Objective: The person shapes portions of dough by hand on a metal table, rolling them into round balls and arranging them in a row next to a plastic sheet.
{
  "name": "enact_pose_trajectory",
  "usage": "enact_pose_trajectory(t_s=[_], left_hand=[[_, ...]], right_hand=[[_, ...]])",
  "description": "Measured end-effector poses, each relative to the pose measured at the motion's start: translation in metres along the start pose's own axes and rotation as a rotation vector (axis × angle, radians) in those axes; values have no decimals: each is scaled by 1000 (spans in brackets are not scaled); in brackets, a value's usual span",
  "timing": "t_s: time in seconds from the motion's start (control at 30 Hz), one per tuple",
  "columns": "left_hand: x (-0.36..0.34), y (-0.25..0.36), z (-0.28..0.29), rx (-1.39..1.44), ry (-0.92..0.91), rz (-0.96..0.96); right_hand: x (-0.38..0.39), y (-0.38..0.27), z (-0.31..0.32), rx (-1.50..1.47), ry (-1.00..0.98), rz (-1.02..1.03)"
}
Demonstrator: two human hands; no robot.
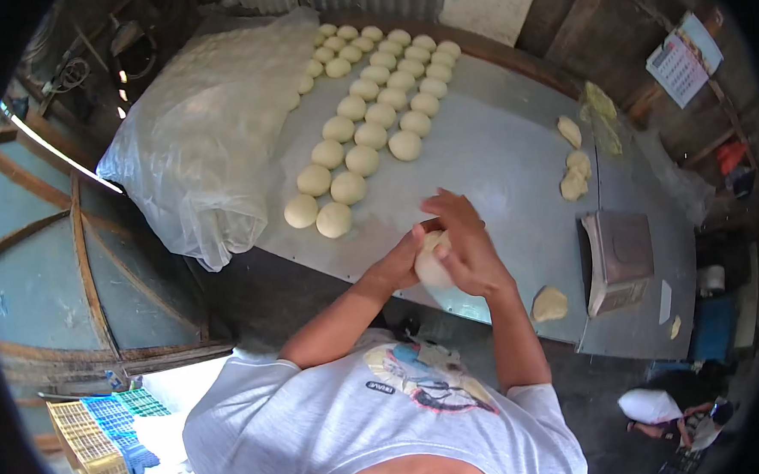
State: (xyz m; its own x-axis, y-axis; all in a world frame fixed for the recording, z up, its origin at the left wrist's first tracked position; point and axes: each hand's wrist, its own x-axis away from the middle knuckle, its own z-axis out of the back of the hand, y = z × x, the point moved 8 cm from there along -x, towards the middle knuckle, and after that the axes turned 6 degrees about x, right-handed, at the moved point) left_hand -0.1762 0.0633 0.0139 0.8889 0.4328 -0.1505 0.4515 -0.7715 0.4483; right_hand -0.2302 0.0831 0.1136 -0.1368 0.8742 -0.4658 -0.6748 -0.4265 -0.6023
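1. Table [513,157]: grey metal sheet top, running from the far wall toward the person and carrying every dough item listed below.
2. Plastic sheet [211,126]: clear, crumpled, lying over the left part of the table and hanging off its near left corner.
3. Dough balls [364,109]: round, pale, sitting in three rows that are running from the far edge down to just beside the plastic sheet; the nearest balls are lying well left of the hands.
4. Scale [617,259]: boxy metal unit, sitting at the right part of the table, near its front edge.
5. Rough dough pieces [575,175]: irregular lumps, lying to the right, beyond the scale; one more flat lump [549,304] is resting at the front edge, just left of the scale.
6. Left hand [405,260]: curling under and against the dough piece, gripping it from the left.
7. Right hand [461,245]: arching over the same piece, fingers partly spread, pressing on it from above and the right.
8. Dough piece [432,264]: pale, rounded, being held between both hands above the front edge of the table.
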Motion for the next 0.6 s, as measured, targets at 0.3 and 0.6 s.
enact_pose_trajectory(t_s=[0.3,0.6], left_hand=[[-19,76,42,-784,473,-186],[8,253,-57,-902,237,-1145]], right_hand=[[48,85,-81,-1356,486,-1358],[-106,31,48,385,794,202]])
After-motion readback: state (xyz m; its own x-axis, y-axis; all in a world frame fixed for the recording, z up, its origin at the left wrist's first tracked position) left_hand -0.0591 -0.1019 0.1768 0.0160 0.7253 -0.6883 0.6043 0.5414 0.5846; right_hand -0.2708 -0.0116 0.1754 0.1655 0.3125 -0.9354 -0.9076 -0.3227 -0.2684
